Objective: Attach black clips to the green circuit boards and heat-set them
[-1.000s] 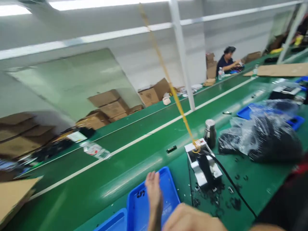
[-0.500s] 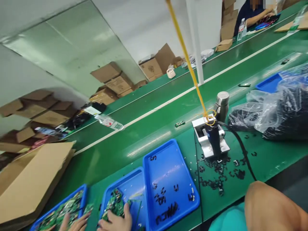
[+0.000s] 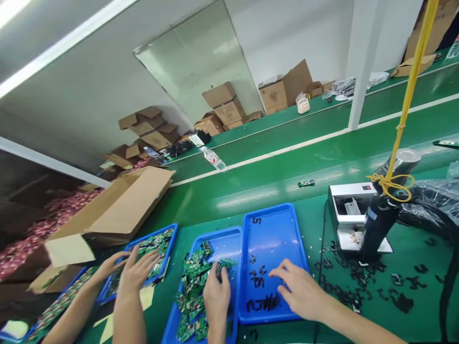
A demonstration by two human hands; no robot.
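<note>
Fingers of left hand (image 3: 217, 294) curl onto green circuit boards (image 3: 195, 296); right hand's (image 3: 299, 289) spread near black clips (image 3: 260, 303), blue trays (image 3: 276, 239) segregating lots.

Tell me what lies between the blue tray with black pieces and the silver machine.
In the head view, a thin black cable and small scattered black pieces lie on the green bench there.

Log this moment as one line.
Left hand: on green circuit boards in blue tray | Right hand: over black pieces in next blue tray
</note>
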